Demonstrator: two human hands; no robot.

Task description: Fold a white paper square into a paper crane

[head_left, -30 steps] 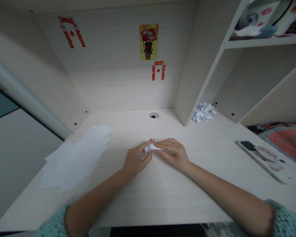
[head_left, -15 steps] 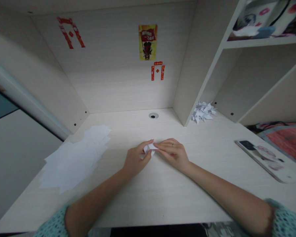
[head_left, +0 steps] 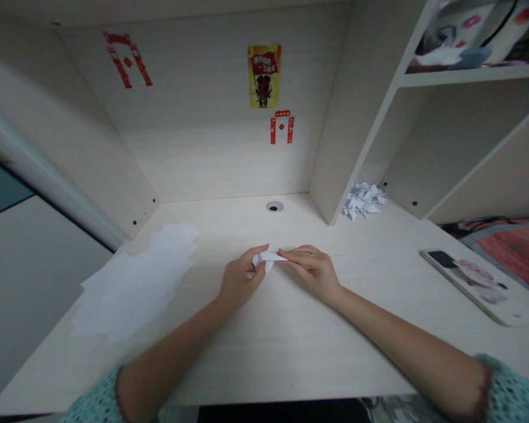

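I'm on the head cam feed, taking the hole (head_left: 274, 207) in the desk (head_left: 335, 358) as my ref pt. The folded paper (head_left: 268, 257) is on the near side of the hole, roughly in line w/ it, held btwn both hands; can't tell if it touches the desk. My left hand (head_left: 242, 275), near side & a bit left of the hole, is part-curled, thumb and fingers w/ a small gap btwn them, and has the wide end of the paper pinched. My right hand (head_left: 312, 270), near side & a bit right of the hole, is almost closed, fingers laid together, thumb underneath, pinching the pointed end; it wears a ring (head_left: 311, 254). Left of the hole and nearer me, a spread of white sheets (head_left: 134, 285) lies flat, overlapping, edges uneven. Right of the hole, past the upright panel (head_left: 357, 117), there's a heap of small white paper pieces (head_left: 364, 198), shapes too small to make out. Well right of the hole & nearer me: phone (head_left: 467, 285), back up, camera end pointing away from me, w/ a red cloth (head_left: 515, 249) beyond it. On the back wall above the hole: yellow poster (head_left: 264, 76) & a small red sticker set (head_left: 281, 127); a second red set (head_left: 127, 61) is up-left of the hole.
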